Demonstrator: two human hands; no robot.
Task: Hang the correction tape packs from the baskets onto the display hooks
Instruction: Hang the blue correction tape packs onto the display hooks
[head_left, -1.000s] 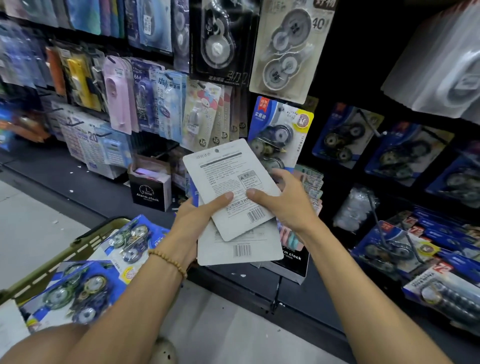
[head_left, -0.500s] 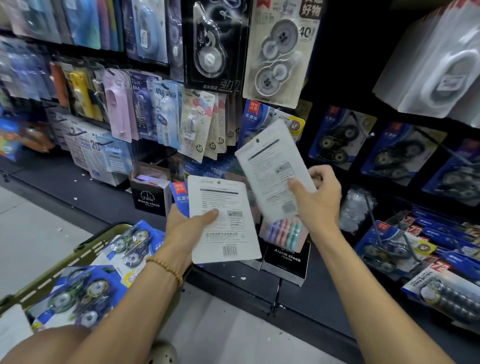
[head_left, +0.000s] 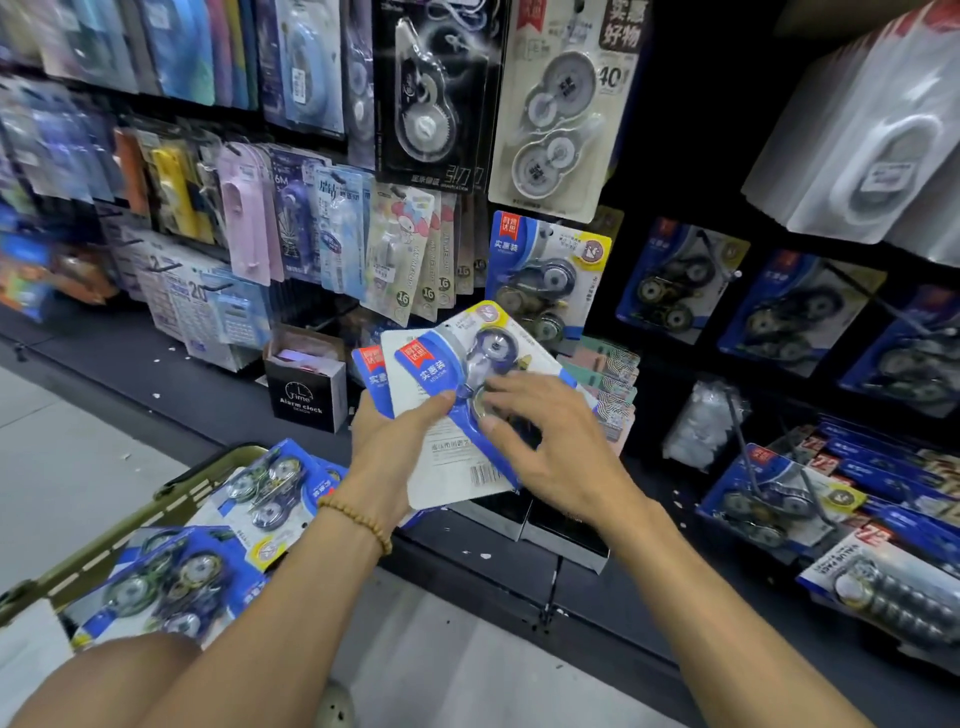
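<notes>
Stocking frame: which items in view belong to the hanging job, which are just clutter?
Job:
- blue-and-white correction tape pack, held by left hand; right hand on it
- olive basket of matching packs
- same blue packs hung on hooks

Clutter:
- black alarm clock box
- pink carded pack

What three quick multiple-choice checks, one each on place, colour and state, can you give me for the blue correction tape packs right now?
1. Where is the olive-green plastic basket?
A. lower left
B. upper right
C. on the wall

2. What colour is the Alarm clock box?
A. red
B. black
C. yellow

3. How is the top blue-and-white correction tape pack held?
A. hanging on a hook
B. lying in the basket
C. gripped by the left hand, right hand touching it

Answers: 1 A, it sits beside the left arm; 2 B, white lettering on black; 3 C, the left thumb presses its front.
</notes>
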